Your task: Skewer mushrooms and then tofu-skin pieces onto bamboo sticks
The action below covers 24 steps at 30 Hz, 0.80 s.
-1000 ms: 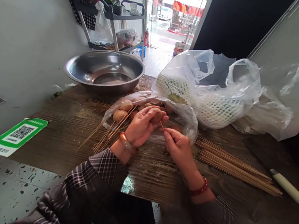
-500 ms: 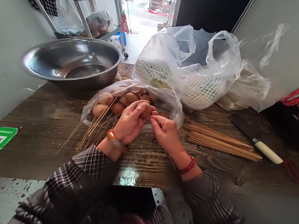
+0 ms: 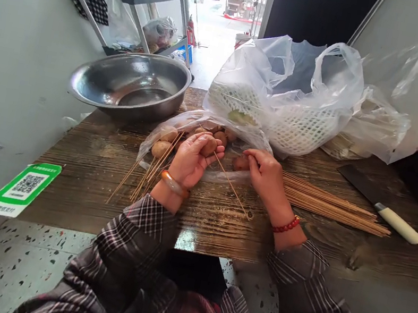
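In my left hand [image 3: 192, 161] is a small brown potato [image 3: 209, 147], closed in by the fingers, with a thin bamboo skewer [image 3: 233, 186] sticking out of it toward the lower right. My right hand [image 3: 267, 176] is apart from that skewer, its fingers loosely bent and holding nothing visible. Its fingertips are beside another potato [image 3: 240, 163] at the right side of a clear plastic bag [image 3: 183, 119]. Several more potatoes lie in the bag, and several skewers [image 3: 152, 173] lean out of its left side.
A pile of loose skewers [image 3: 333, 204] lies right of my right hand, near a cleaver [image 3: 382, 206] with a pale handle. Behind are a large metal basin [image 3: 133, 84] and plastic bags [image 3: 300, 118] holding net-wrapped produce. A green QR card [image 3: 21, 188] sits at the left edge.
My right hand has let go of the skewer and moved right, away from my left hand. My left hand still holds the potato. The whole view has shifted, so the scene sits farther right.
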### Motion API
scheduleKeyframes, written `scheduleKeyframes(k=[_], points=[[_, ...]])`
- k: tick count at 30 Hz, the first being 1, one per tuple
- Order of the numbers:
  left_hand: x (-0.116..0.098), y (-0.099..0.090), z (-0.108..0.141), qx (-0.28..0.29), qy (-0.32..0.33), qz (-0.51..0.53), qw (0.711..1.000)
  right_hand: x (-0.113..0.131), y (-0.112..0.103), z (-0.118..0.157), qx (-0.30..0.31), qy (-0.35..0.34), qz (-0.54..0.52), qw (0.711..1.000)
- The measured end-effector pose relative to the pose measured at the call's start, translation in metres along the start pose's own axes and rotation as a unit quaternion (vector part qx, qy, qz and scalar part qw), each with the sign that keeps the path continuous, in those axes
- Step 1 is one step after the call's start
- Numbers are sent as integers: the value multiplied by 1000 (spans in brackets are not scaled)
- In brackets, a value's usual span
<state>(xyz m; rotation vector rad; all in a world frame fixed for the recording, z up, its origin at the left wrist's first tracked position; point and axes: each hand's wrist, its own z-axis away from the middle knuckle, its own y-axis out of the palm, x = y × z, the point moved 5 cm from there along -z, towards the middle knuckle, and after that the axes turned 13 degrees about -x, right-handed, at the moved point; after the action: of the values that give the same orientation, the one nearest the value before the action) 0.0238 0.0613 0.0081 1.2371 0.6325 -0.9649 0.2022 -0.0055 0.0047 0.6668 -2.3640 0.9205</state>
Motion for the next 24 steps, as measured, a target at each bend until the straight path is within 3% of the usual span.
scheduleKeyframes(k=[3,7,11,15,18,24], points=[[1,0,1,-1,-7,1,1000,-3,8,5,47,-42,86,994],[2,1,2,5,-18,-2,1000,-13,9,7,54,-36,186,980],[4,4,2,17,-29,-8,999,-13,10,5,77,-38,204,975],[3,5,2,18,-35,-2,999,-12,-17,-7,-54,-35,146,987],[2,6,4,20,-41,2,999,-29,-48,-12,-131,4,181,975],[3,5,6,13,-43,5,999,-69,-71,-7,-11,99,257,961]])
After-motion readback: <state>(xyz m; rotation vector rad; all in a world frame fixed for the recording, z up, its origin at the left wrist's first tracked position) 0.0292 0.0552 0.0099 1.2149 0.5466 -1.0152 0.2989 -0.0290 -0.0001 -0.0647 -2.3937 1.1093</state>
